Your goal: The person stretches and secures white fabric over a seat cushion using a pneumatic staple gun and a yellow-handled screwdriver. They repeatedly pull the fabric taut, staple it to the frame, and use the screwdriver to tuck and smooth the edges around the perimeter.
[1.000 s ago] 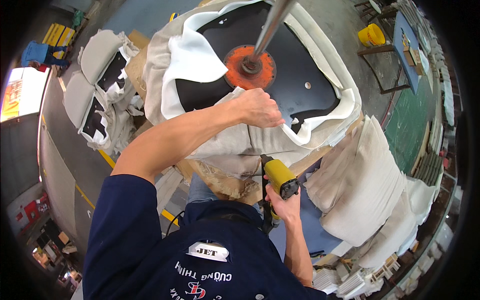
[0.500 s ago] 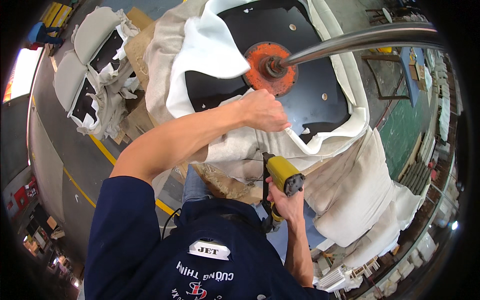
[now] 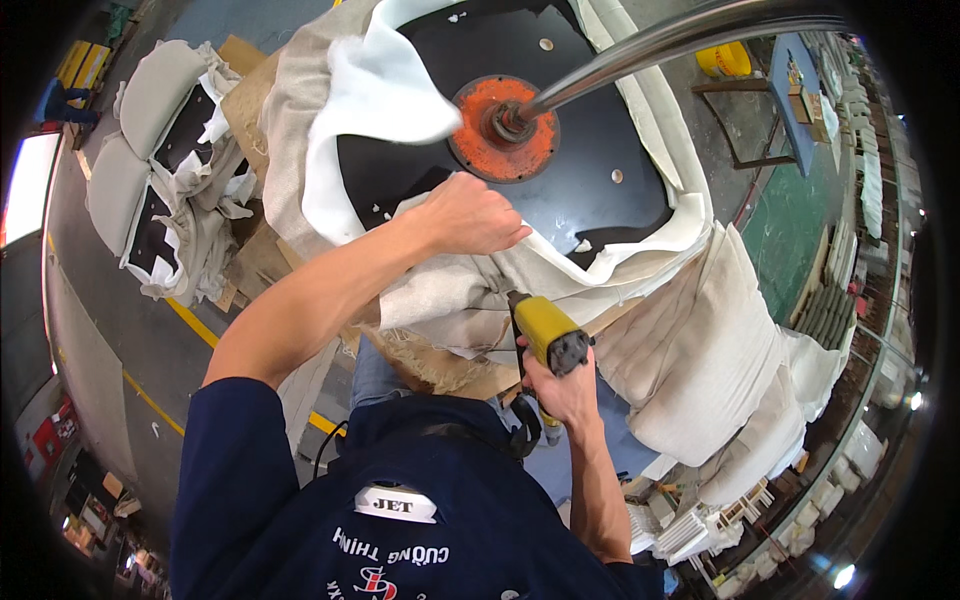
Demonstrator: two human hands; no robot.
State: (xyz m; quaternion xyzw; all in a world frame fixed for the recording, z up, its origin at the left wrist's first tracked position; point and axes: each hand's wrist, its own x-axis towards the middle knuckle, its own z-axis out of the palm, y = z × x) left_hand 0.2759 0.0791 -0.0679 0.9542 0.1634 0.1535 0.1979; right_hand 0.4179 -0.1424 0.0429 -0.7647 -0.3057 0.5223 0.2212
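A dark seat panel (image 3: 600, 215) lies with its underside up, ringed by white padding (image 3: 385, 95) and beige fabric (image 3: 300, 130). My left hand (image 3: 475, 213) is closed over the near edge, gripping the white padding there. Just below it, my right hand (image 3: 562, 388) is wrapped around the handle of a yellow staple gun (image 3: 545, 325). The gun's dark nose points up at the beige fabric hanging from the near edge and seems close to it; contact cannot be made out. An orange round plate (image 3: 505, 130) presses on the panel, at the end of a shiny metal rod (image 3: 680, 40).
More beige covers (image 3: 690, 370) drape at the right. At the left, several partly covered seat panels (image 3: 140, 160) are piled up. A blue-topped table (image 3: 790, 95) and a yellow bucket (image 3: 723, 60) stand at the far right. Another person (image 3: 62, 103) is at the far left.
The whole scene has shifted left and slightly up in the view. My left hand has moved a little left along the near edge, still gripping. The staple gun stays just below it.
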